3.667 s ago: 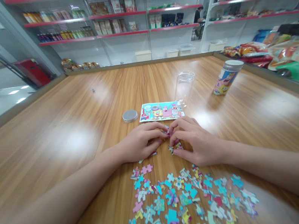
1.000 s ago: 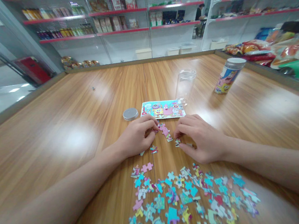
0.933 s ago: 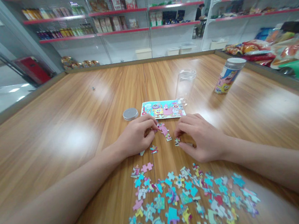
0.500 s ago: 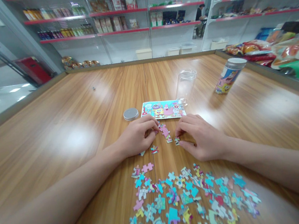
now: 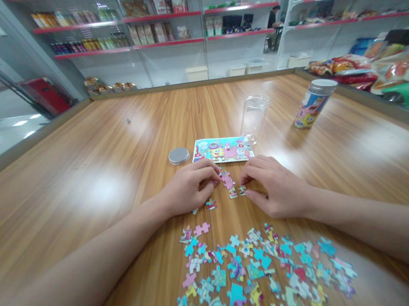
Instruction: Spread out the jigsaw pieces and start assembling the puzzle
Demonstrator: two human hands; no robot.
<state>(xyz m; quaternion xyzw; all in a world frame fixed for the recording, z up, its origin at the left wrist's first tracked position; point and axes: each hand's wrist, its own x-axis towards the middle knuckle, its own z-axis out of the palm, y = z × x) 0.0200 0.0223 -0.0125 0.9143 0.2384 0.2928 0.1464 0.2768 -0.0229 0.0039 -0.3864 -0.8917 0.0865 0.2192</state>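
On the wooden table, a short strip of joined pink puzzle pieces (image 5: 229,182) lies between my hands. My left hand (image 5: 196,184) has its fingers curled at the strip's left side, closed on a pink puzzle piece that the fingers mostly hide. Thumb and forefinger of my right hand (image 5: 268,184) pinch a small puzzle piece (image 5: 242,189) just right of the strip, apart from it. Behind the strip lies a picture card (image 5: 223,150) with cartoon figures. Many loose puzzle pieces (image 5: 255,270) are spread in front of me, and a red-and-white piece (image 5: 211,204) sits below my left hand.
A silver lid (image 5: 179,155) lies left of the card. Behind the card's right end stands a clear plastic jar (image 5: 255,118); farther right is a printed canister (image 5: 314,103). Snack packages (image 5: 390,67) are beyond the right edge, and stocked shelves (image 5: 162,16) stand behind.
The pink strip has shifted slightly right and toward me, with its lower end straighter. My left fingers have moved a little right with it. My right hand has barely moved.
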